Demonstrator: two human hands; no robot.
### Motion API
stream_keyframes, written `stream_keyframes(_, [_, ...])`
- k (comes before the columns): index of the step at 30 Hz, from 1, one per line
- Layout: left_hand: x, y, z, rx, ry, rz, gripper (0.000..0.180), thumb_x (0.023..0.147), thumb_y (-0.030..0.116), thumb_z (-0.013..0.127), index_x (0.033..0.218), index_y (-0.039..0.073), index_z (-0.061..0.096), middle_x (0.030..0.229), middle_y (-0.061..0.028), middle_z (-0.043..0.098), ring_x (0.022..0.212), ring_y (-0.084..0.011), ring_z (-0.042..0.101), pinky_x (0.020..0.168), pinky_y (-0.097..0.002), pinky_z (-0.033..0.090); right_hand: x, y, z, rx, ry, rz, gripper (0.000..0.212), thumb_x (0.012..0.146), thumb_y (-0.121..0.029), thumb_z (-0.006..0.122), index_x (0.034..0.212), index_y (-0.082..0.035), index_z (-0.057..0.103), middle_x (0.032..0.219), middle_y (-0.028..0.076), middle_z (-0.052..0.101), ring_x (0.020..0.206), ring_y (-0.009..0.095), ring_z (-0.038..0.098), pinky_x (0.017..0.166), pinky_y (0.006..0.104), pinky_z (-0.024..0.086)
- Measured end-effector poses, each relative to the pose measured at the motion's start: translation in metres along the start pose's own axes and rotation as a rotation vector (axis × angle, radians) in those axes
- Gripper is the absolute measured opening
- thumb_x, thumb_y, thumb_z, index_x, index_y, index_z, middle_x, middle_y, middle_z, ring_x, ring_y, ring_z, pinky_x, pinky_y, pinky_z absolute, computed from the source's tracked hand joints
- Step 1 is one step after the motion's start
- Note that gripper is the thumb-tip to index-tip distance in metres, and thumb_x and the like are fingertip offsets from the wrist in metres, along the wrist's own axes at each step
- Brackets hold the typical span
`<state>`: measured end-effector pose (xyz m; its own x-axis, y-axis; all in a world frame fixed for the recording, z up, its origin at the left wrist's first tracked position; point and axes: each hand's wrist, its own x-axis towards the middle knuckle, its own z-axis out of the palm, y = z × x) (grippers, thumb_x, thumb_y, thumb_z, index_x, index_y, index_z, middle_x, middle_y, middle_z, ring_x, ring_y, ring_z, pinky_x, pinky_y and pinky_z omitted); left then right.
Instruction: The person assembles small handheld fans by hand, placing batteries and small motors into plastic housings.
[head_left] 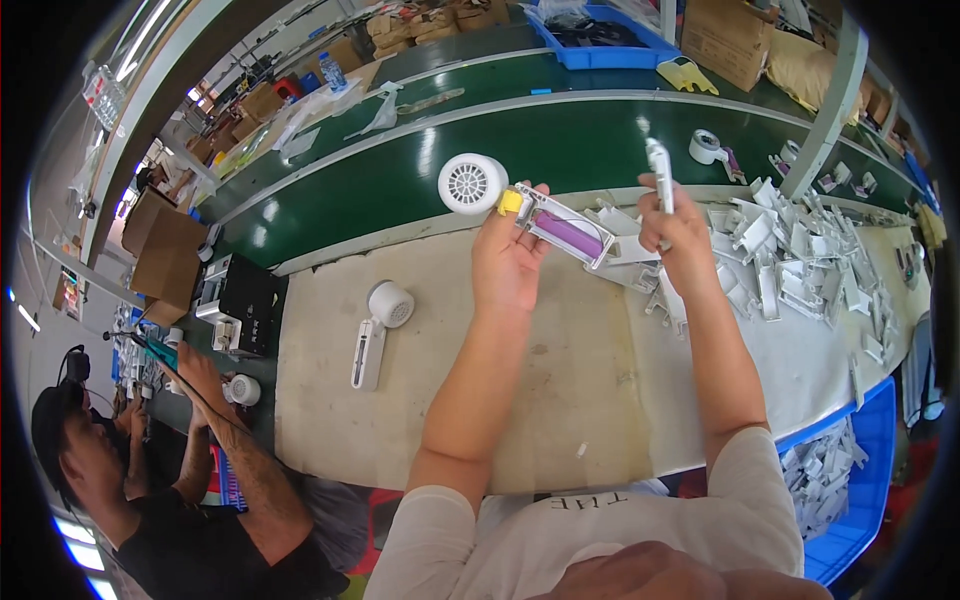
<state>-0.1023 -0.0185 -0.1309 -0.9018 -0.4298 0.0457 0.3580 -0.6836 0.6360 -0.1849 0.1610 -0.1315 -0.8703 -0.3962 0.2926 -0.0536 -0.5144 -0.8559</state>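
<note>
My left hand (pixel 510 262) is closed around a white handheld fan (pixel 472 184) with a round slotted head. The fan's handle lies open and shows a purple battery cell (pixel 568 234) and thin wires inside. Something yellow (pixel 510 201) wraps my left thumb. To the right, my right hand (pixel 680 228) grips a slim white plastic handle cover (pixel 660 168), held upright and seen nearly edge-on. A second white fan (pixel 390 303) with its handle pointing toward me lies on the table (pixel 430 420), left of my left forearm.
White plastic shells (pixel 790 245) are heaped at the right, with more in a blue crate (pixel 868 480) below. Beyond runs a green conveyor belt (pixel 390 172) carrying a fan (pixel 706 147). At left, a co-worker (pixel 200 500) holds a teal tool (pixel 158 350) near a black machine (pixel 240 305).
</note>
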Motion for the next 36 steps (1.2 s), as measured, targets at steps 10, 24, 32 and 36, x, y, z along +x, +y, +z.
stream_keyframes(10, [-0.001,-0.001,0.002,0.110,-0.064,-0.037,0.033,0.088,0.023,0.045,0.116,0.004,0.047,0.115,-0.0120,0.054,0.101,-0.0199,0.054,0.077,-0.0275,0.045,-0.019,-0.014,0.035,-0.731,-0.098,-0.159,0.042,0.073,-0.011,0.062,0.112,-0.004,0.048,0.098,0.011,0.057,0.092,0.020,0.055,0.081,0.0295,0.042])
stream_keyframes(24, [0.001,0.000,-0.002,0.082,-0.083,-0.082,0.029,0.086,0.027,0.053,0.105,0.005,0.054,0.099,-0.0101,0.061,0.076,-0.0104,0.057,0.057,-0.0210,0.044,-0.021,-0.013,0.022,-0.867,-0.373,-0.252,0.050,0.064,-0.004,0.071,0.110,-0.006,0.051,0.102,0.006,0.056,0.091,0.016,0.053,0.079,0.0268,0.042])
stream_keyframes(32, [-0.004,0.001,0.003,0.094,-0.100,-0.047,0.027,0.086,0.022,0.054,0.105,0.003,0.054,0.099,-0.0103,0.061,0.079,-0.0130,0.060,0.058,-0.0239,0.051,-0.016,-0.005,0.020,-0.866,-0.275,-0.173,0.056,0.066,-0.010,0.072,0.115,-0.005,0.046,0.106,0.010,0.056,0.097,0.019,0.054,0.084,0.0294,0.042])
stream_keyframes(36, [-0.012,-0.010,0.017,0.120,-0.134,-0.060,0.029,0.083,0.017,0.059,0.106,0.001,0.054,0.099,-0.0105,0.060,0.084,-0.0157,0.060,0.062,-0.0260,0.054,-0.016,-0.003,0.020,-0.747,-0.095,-0.244,0.054,0.067,-0.011,0.072,0.115,-0.005,0.047,0.104,0.010,0.056,0.096,0.020,0.054,0.084,0.0300,0.042])
